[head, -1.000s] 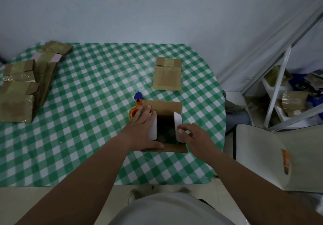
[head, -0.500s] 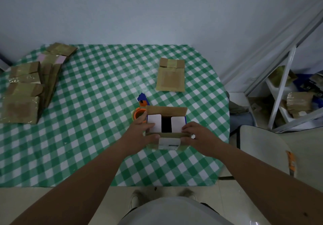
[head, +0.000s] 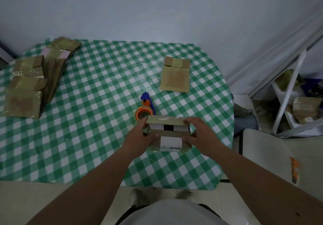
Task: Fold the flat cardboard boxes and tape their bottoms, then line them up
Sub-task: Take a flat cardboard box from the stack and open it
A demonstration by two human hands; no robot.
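The small brown cardboard box (head: 168, 134) sits at lower centre on the green-checked surface (head: 87, 120), left hand (head: 140, 135) and right hand (head: 201, 134) gripping its sides, flaps folding shut, untaped. The orange tape dispenser (head: 144, 111) waits behind; flat brown boxes (head: 31, 81) remain upper left.

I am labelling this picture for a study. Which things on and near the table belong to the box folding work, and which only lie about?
Belonging to the work:
- cardboard box, held by left hand and right hand
- tape dispenser
- flat box
- stack of flat boxes

Lying about:
- chair
- white shelf
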